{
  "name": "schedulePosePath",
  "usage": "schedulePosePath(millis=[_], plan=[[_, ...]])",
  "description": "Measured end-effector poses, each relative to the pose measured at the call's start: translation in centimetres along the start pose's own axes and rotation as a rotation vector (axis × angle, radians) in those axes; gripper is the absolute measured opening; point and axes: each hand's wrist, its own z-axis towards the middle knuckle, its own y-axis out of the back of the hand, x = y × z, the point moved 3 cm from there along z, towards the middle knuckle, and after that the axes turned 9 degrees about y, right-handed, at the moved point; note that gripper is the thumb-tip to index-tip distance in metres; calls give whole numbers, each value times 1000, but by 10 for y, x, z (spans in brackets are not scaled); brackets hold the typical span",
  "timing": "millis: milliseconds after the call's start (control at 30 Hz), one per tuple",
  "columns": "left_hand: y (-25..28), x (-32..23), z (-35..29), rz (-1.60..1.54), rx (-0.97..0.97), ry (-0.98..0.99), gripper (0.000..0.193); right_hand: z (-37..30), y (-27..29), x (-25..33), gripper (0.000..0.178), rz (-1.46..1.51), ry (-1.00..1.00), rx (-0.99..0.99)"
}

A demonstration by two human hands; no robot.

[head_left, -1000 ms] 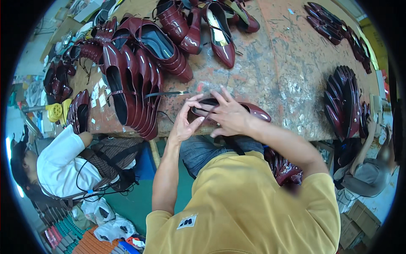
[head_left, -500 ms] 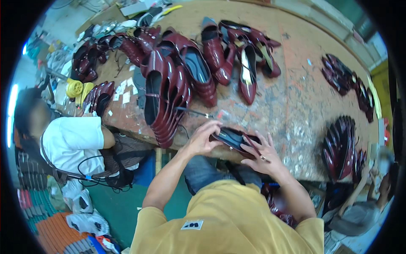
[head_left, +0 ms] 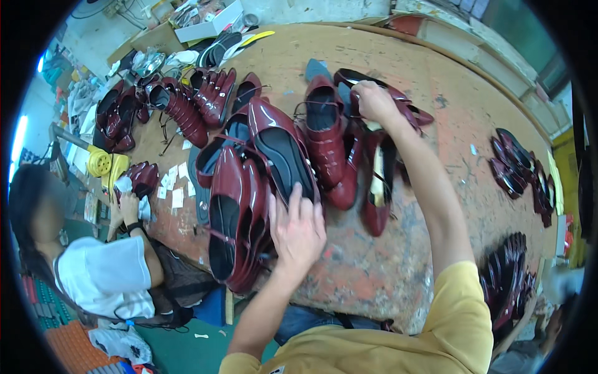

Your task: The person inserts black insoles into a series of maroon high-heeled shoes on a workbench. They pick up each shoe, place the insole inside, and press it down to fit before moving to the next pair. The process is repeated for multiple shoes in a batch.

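My left hand [head_left: 298,234] rests at the heel end of a glossy dark-red pointed shoe [head_left: 269,117] with a dark insole. Its fingers are stretched out and apart, touching the shoe, which lies on top of a row of nested shoes. My right arm reaches far over the table, and my right hand [head_left: 375,103] has its fingers curled on a dark-red shoe among the back group; the fingertips are partly hidden. Close by lies another shoe [head_left: 375,212] with a pale strip inside. A further nested row of shoes [head_left: 233,212] sits left of my left hand.
More dark-red shoes [head_left: 177,112] stand at the back left, others [head_left: 514,162] at the far right. White paper tags [head_left: 177,198] lie on the worn table [head_left: 436,249]. One person [head_left: 106,274] works at the left with a yellow tool [head_left: 99,163] nearby; another is at lower right.
Before, both hands held one shoe near the table's front edge. Now my left hand is at the nested shoes and my right hand has moved to the back group. The view has shifted.
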Motion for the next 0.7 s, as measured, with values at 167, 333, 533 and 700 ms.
schedulePosePath(millis=[167,333,533,700], plan=[[-9,-1,-5,-16,64,71,27,88,-71,-35,95,176,-50,704],[-14,-1,-4,-78,80,62,29,97,-88,-41,108,118,26,692],[-24,1,-1,-64,53,19,29,112,-107,-55,67,63,488,595],[-20,2,-4,15,31,34,30,102,-92,-22,39,-146,294,480]])
